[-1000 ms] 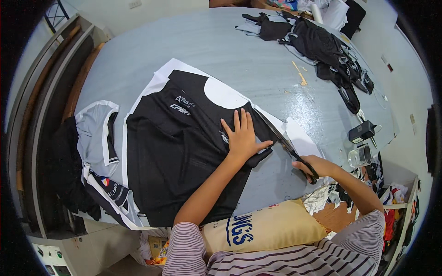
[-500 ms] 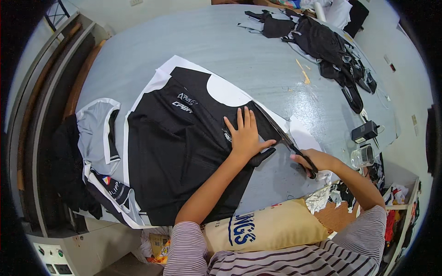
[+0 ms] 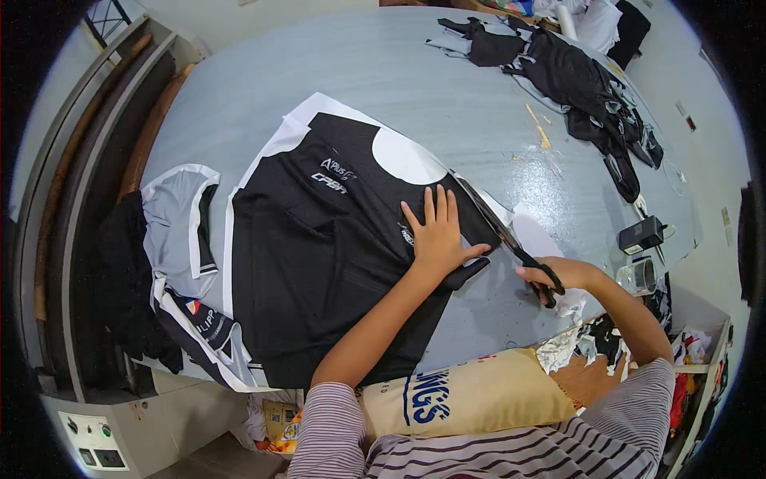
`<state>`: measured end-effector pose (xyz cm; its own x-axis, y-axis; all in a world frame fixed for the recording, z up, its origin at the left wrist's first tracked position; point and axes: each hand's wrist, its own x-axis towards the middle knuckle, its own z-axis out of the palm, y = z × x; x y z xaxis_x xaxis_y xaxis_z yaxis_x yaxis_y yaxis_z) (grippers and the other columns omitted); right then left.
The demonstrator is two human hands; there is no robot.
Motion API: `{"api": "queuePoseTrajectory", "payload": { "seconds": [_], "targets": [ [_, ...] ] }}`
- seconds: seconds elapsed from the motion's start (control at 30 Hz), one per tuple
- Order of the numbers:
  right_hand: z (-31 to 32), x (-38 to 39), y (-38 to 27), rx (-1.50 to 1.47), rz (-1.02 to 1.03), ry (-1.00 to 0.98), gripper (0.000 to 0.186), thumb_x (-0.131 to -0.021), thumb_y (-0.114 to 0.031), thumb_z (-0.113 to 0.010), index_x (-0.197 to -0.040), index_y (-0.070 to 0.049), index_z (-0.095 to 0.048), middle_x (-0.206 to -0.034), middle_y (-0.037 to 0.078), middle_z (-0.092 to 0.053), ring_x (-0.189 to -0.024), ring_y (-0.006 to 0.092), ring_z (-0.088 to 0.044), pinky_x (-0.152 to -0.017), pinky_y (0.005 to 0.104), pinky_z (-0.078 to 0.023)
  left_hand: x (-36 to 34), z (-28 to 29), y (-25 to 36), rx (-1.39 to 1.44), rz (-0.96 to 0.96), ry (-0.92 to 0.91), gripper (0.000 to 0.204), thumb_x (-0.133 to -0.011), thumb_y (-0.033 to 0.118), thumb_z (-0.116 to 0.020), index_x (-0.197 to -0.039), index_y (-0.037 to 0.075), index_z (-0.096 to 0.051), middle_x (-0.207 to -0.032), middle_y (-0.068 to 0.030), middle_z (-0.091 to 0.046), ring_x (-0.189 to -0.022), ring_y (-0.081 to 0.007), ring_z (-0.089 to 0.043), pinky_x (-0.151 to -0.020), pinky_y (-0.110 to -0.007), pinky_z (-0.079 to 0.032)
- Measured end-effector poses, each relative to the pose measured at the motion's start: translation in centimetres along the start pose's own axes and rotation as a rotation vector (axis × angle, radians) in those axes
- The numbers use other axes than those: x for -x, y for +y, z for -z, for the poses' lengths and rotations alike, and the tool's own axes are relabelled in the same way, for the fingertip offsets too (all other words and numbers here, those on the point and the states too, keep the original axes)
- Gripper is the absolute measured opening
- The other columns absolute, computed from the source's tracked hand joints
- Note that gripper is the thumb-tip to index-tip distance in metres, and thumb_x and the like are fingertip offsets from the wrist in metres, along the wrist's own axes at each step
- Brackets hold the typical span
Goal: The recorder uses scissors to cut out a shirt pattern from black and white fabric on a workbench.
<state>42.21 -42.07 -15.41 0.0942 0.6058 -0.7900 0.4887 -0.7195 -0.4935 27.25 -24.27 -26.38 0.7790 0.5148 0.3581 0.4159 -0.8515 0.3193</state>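
A black jersey panel (image 3: 319, 263) with white edges and printed marks lies flat on the grey table. My left hand (image 3: 437, 239) is open on it, fingers spread and pressing the cloth close to its right edge. In my right hand (image 3: 562, 275) are large black scissors (image 3: 511, 239). Their long blades point up and left along the panel's slanted right edge, near the white half-round neck area (image 3: 407, 156). A dark rolled piece (image 3: 465, 274) lies just below my left thumb. A white offcut (image 3: 538, 231) rests beside the scissors.
Grey and black jersey pieces (image 3: 179, 231) lie to the left. A heap of black garments (image 3: 570, 80) is at the far right. A black power adapter (image 3: 641, 235) and a clear glass (image 3: 637, 277) stand near the right edge. A cream sack (image 3: 479, 391) sits before me.
The whole view has shifted slightly right. The scissor handles look farther apart than before, with the blades still at the panel's edge. My left hand stays flat on the cloth.
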Motion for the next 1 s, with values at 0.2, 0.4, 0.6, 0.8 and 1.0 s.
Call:
{"api": "queuePoseTrajectory", "payload": {
  "seconds": [0.2,0.4,0.6,0.8,1.0],
  "targets": [
    [-1.2,3.1,1.8,0.100,-0.030,0.037,0.065,-0.085,-0.064,-0.047,-0.079,0.000,-0.052,-0.055,0.007,-0.054,-0.053,0.0174,-0.059,-0.050,0.0284,-0.046,0.1,-0.1,0.0,0.015,0.012,-0.016,0.116,-0.061,0.080,-0.052,-0.136,-0.007,-0.033,-0.143,-0.0228,-0.030,-0.136,-0.0369,-0.020,-0.099,-0.071,-0.002],
    [-0.5,1.8,1.5,0.082,0.003,0.014,0.067,-0.084,-0.066,-0.046,-0.076,0.000,-0.052,-0.055,0.007,-0.053,-0.052,0.0168,-0.059,-0.049,0.0286,-0.046,0.2,-0.1,0.2,0.000,0.007,-0.033,0.116,-0.061,0.080,-0.053,-0.135,-0.008,-0.033,-0.144,-0.0227,-0.029,-0.137,-0.0366,-0.018,-0.099,-0.071,-0.002],
    [0.8,-0.8,-0.2,-0.025,0.047,0.004,0.072,-0.082,-0.072,-0.040,-0.071,-0.002,-0.051,-0.056,0.008,-0.054,-0.051,0.0165,-0.058,-0.049,0.0276,-0.047,0.2,-0.1,0.2,0.022,0.006,-0.035,0.116,-0.061,0.079,-0.055,-0.134,-0.009,-0.035,-0.143,-0.0236,-0.030,-0.136,-0.0376,-0.019,-0.098,-0.072,-0.002],
    [1.3,-1.8,-1.1,-0.002,0.004,-0.023,0.072,-0.084,-0.072,-0.036,-0.081,-0.001,-0.052,-0.057,0.008,-0.056,-0.052,0.0184,-0.061,-0.049,0.0277,-0.045,0.3,-0.3,0.2,0.038,-0.004,0.013,0.113,-0.059,0.075,-0.058,-0.133,-0.008,-0.037,-0.142,-0.0225,-0.031,-0.135,-0.0371,-0.021,-0.099,-0.071,-0.002],
    [0.9,-1.9,-1.4,0.074,0.047,0.071,0.076,-0.083,-0.073,-0.032,-0.065,-0.002,-0.053,-0.054,0.009,-0.057,-0.051,0.0177,-0.060,-0.047,0.0273,-0.043,0.2,-0.5,0.1,0.018,-0.011,-0.004,0.114,-0.061,0.078,-0.056,-0.133,-0.008,-0.036,-0.142,-0.0243,-0.030,-0.135,-0.0388,-0.020,-0.097,-0.073,-0.003]
  ]
}}
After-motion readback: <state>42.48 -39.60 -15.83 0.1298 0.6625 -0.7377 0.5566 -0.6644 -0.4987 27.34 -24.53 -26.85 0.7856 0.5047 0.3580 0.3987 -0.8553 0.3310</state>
